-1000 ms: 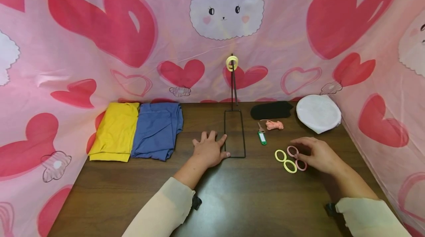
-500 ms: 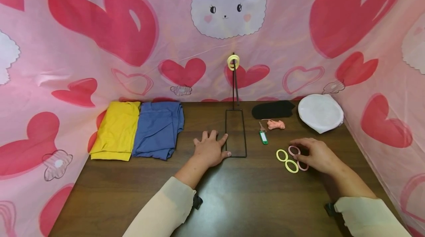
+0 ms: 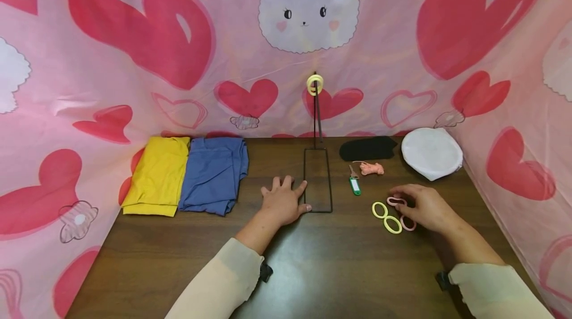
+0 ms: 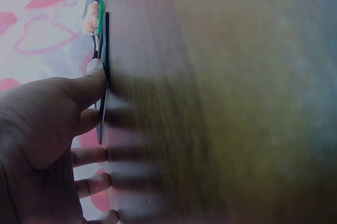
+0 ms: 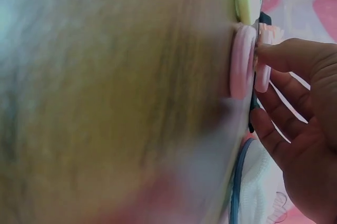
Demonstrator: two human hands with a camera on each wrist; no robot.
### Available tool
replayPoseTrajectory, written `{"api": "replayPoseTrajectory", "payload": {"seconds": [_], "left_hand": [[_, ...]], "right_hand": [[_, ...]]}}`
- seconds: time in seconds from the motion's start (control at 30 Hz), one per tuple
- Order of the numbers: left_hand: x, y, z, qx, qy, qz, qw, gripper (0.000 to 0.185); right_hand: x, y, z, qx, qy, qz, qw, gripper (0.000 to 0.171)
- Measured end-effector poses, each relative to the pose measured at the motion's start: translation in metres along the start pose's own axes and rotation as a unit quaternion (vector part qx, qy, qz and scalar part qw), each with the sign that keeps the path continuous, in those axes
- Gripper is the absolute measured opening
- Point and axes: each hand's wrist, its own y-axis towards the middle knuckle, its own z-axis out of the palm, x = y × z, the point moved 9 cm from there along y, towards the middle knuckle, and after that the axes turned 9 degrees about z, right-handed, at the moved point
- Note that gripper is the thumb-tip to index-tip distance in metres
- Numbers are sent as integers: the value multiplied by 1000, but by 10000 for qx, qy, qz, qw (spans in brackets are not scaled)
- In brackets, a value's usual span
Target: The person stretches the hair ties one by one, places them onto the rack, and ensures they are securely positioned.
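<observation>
My left hand (image 3: 281, 203) lies with fingers spread on the table, thumb and forefinger touching the near-left side of a black wire stand's base (image 3: 331, 185). In the left wrist view the same thumb rests on the wire (image 4: 107, 40). Two yellow rings (image 3: 315, 77) hang high on the stand's arm. My right hand (image 3: 431, 210) pinches a pink ring (image 3: 396, 201) between thumb and fingers, and the ring is tilted. Just nearer lies a second pink ring (image 3: 408, 228), partly behind the thumb in the right wrist view. Beside them lie two touching yellow rings (image 3: 393, 224).
Folded yellow cloth (image 3: 156, 175) and blue cloth (image 3: 212, 175) lie at the left. Behind the rings are a key with a green tag (image 3: 355, 186), a bundle of pink cord (image 3: 372, 168), a flat black item (image 3: 368, 148) and a white pouch (image 3: 432, 153). Patterned curtains enclose the table.
My right fingers have closed on the farther pink ring, which has gone from lying flat to tilted. My left hand has stayed on the stand's base.
</observation>
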Motion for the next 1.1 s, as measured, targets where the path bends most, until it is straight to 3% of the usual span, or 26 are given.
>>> {"api": "replayPoseTrajectory", "payload": {"seconds": [0.43,1.1], "left_hand": [[-1,0,-2,-30,19,4,10000,76],[0,0,1,-26,-9,-31,10000,76]], "right_hand": [[28,1,-16,-600,217,-684,9956,38],[71,20,-23,-921,516,-1283,9861,38]]}}
